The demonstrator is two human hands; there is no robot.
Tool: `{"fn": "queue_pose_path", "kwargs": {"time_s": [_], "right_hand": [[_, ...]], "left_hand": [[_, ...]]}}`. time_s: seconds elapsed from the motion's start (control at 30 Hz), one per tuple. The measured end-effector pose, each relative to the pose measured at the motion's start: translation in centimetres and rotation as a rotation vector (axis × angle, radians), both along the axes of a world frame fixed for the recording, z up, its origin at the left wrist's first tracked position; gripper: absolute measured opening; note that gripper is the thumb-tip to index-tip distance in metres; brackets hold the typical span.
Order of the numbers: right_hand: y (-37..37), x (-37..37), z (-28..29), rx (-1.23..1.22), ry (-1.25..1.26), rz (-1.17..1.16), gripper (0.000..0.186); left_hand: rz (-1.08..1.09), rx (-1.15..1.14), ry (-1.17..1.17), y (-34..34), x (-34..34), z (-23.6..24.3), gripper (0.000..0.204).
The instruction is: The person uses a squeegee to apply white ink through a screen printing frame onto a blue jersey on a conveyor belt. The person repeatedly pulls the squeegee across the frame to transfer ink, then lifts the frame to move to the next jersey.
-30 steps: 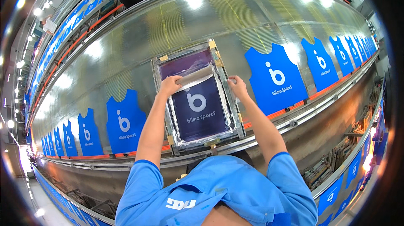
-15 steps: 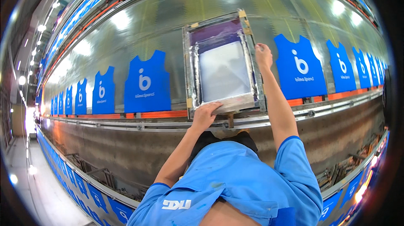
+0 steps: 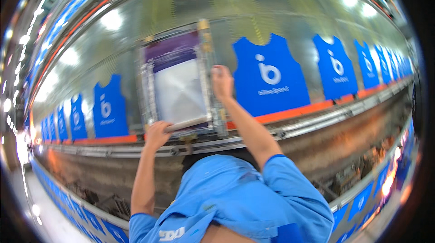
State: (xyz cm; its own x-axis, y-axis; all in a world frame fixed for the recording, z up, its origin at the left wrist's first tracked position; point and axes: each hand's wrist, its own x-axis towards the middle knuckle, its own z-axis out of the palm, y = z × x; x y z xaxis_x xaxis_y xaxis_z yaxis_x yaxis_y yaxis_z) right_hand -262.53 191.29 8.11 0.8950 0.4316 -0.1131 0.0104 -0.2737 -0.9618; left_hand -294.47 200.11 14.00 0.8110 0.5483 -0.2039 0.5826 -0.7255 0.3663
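Observation:
A screen printing frame (image 3: 206, 118), rectangular with a pale mesh and a purple band across its far end, lies on the table in front of me. My left hand (image 3: 157, 135) is closed on its near edge by the left corner, thumb pointing inward along the bar. At the frame's right side, my right hand (image 3: 222, 83) has its fingers curled against the side rail; blur softens the fingertips. Just right of that hand lies a blue vest (image 3: 251, 91) with a white print. Whatever lies beneath the frame is hidden.
More printed blue vests (image 3: 108, 107) lie in a row along the long table (image 3: 190, 0), on both sides of the frame. An orange strip (image 3: 283, 115) and a metal rail (image 3: 312, 117) run along the near edge. Another vest-lined table (image 3: 81, 202) is behind me.
Frame, hands and vests all appear farther left as the view swings right. The frame stays between the same two vests. My left fingers now curl more around its near corner.

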Motion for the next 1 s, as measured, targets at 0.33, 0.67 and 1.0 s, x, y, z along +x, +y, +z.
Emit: {"fn": "queue_pose_path", "kwargs": {"time_s": [0.33,0.67,1.0], "right_hand": [[3.6,-4.3,-1.7,-0.041,0.121,0.015,0.035],[2.3,-1.1,-3.2,0.345,0.471,0.176,0.039],[1.8,-0.4,-4.1,0.354,0.475,0.222,0.022]], "left_hand": [[0.005,0.161,0.006,2.7,-3.3,-0.7,0.036],[-0.063,0.180,0.051,3.8,-0.7,-2.0,0.042],[-0.047,0.148,0.186,3.2,0.9,-2.0,0.036]]}}
